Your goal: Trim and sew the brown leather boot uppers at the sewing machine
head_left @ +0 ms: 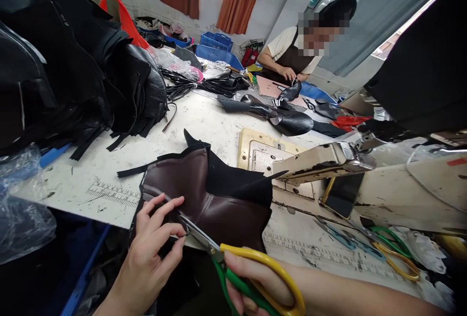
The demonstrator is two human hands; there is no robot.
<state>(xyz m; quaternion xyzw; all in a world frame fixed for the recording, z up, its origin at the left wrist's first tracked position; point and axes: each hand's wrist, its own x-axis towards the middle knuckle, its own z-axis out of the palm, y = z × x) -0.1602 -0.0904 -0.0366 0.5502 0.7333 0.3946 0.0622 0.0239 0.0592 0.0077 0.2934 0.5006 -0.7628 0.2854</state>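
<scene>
A dark brown leather piece [233,216] with black lining lies at the table's front edge. My left hand [155,243] rests on its lower left part, thumb and index finger pinched together at the piece's edge, the other fingers on the leather. In my right hand [255,277] are scissors [266,262] with one yellow and one green handle. Their blades point up and left, with the tips against the leather beside my left fingertips. A black strip sticks out from the piece's left side.
A sewing machine [328,160] stands to the right, with a phone [343,194] and more scissors [396,257] near it. Stacked black leather pieces [80,72] fill the left. Across the table a person [288,58] handles black pieces.
</scene>
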